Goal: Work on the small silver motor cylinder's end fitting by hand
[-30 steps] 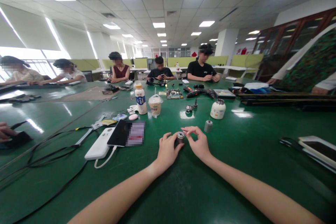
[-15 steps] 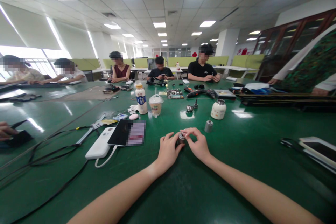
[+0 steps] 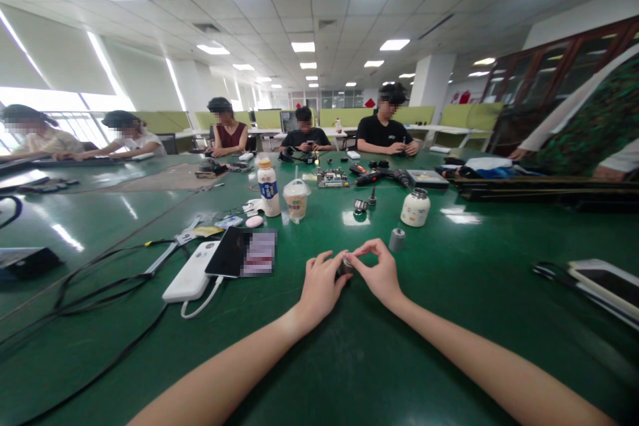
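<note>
At the lower left of the frame, a white power bank is partly overlapped by a phone. Below and slightly right of centre, by the left hand, a small metal cylinder is gripped; at its top the bent fingers of the right hand are held, but whether anything is pinched there cannot be told. Farther right, a 2nd metal cylinder is stood upright near a cream jar.

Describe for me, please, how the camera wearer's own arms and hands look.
The left hand and right hand are ungloved; no ring, watch or bracelet can be made out. Both forearms are bare, with no sleeve in view, and narrow toward the wrists.
</note>
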The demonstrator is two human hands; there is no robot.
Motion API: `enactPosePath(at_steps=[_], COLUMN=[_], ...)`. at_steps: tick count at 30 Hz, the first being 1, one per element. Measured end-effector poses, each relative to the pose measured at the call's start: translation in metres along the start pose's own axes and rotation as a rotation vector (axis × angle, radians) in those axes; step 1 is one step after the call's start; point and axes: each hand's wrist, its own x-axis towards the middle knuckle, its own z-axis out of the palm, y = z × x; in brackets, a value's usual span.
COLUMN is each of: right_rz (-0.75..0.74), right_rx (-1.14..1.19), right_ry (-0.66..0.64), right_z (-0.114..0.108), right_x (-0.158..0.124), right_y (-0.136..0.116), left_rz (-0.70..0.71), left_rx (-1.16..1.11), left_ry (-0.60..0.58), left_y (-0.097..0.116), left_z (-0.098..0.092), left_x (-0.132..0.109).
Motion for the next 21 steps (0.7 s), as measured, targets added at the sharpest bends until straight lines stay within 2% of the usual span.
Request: enactPosePath(at_steps=[6, 10, 12, 17, 21], right_rz=[0.015, 0.049, 0.079, 0.148, 0.158], right_rx=[-0.018, -0.052, -0.069, -0.079, -0.055], right_ry=[0.055, 0.131, 0.094, -0.129, -0.17], right_z=[-0.001, -0.006, -0.009, -0.011, -0.01], right_x=[0.002, 0.009, 0.012, 0.01, 0.008], right_y=[-0.001, 0.01, 0.019, 0.04, 0.046], left_rz=[0.003, -0.011, -0.024, -0.044, -0.062], left_rx=[0.006, 0.003, 0.0, -0.009, -0.008], left_ry=[0.003, 0.011, 0.014, 0.017, 0.023], left_y=[0.001, 0.002, 0.001, 0.001, 0.002], left_z=[0.0, 0.0, 0.001, 0.003, 0.004], left_x=[0.0, 0.0, 0.0, 0.0, 0.0])
